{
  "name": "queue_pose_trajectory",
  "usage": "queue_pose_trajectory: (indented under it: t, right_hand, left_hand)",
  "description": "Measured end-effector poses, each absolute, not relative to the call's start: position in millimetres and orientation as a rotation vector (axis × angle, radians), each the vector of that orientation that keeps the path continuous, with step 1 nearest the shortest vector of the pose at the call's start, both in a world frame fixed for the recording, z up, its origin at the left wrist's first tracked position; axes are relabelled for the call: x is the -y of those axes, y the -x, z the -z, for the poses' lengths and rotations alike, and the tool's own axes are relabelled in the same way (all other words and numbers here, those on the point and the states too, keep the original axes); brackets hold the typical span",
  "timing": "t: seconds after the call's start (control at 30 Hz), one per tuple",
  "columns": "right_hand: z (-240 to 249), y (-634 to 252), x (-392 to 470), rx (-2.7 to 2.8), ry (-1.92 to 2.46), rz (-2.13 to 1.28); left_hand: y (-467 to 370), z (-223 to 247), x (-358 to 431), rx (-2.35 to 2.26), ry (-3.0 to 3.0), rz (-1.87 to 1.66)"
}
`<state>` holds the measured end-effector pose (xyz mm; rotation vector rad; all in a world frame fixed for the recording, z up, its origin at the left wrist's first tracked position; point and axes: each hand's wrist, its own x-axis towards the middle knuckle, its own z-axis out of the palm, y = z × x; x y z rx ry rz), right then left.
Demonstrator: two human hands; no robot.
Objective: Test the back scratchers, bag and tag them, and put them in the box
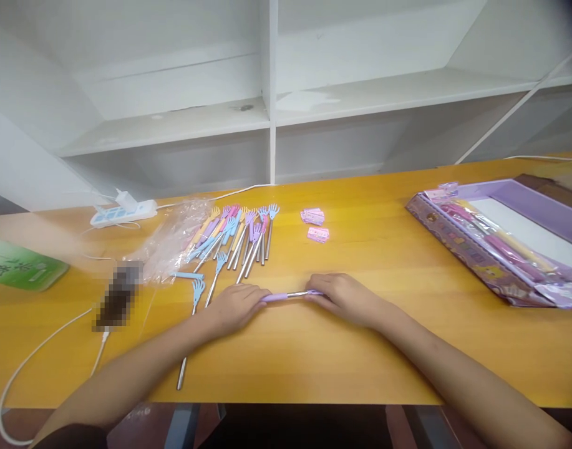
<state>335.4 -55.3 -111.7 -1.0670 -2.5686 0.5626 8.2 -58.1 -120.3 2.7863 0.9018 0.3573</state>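
Observation:
Between my two hands lies a purple back scratcher (295,294) with a short metal rod, held level above the wooden table. My left hand (236,307) is closed round its purple handle. At the other end, my right hand (339,298) grips the purple claw head, which the fingers partly hide. To the left and beyond my left hand are several back scratcher parts: coloured claw heads on metal rods (257,240) and loose coloured handles. One blue-headed rod (198,290) runs partly under my left forearm.
Small pink cards (318,234) lie mid-table. At right stands a purple display box (489,262) holding wrapped back scratchers. Plastic bags (176,240), a power strip (123,213), a cabled, pixelated dark object (118,296) and a green package (24,266) are at left. White shelving (272,93) rises behind.

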Motion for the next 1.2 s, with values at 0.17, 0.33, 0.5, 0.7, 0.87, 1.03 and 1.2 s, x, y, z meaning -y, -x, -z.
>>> queue_pose_trajectory:
  t: [0.17,0.33,0.5,0.7,0.87,1.03,1.2]
  right_hand:
    - [122,-325,61,2.601,1.0,-0.418]
    - [141,-296,79,2.601,0.907,-0.221]
    - [150,-285,83,2.589,0.903,-0.156]
    - [137,-294,75,2.686,0.844,-0.156]
    - [119,-307,66,2.697,0.845,0.045]
    - [93,-346,49,2.643,0.889,0.36]
    - [67,-404,38,2.622,0.9,0.619]
  left_hand:
    - [-11,118,60,-0.899,-2.835,-0.386]
    - [-21,126,66,-0.736,-3.104,-0.433]
    - [-27,132,71,-0.736,-3.221,-0.353]
    - [-25,130,73,-0.865,-3.175,-0.082]
    - [-18,112,64,-1.005,-3.141,0.08]
    - [2,84,42,-1.136,-3.222,0.122]
    - [42,56,26,-1.158,-3.351,0.009]
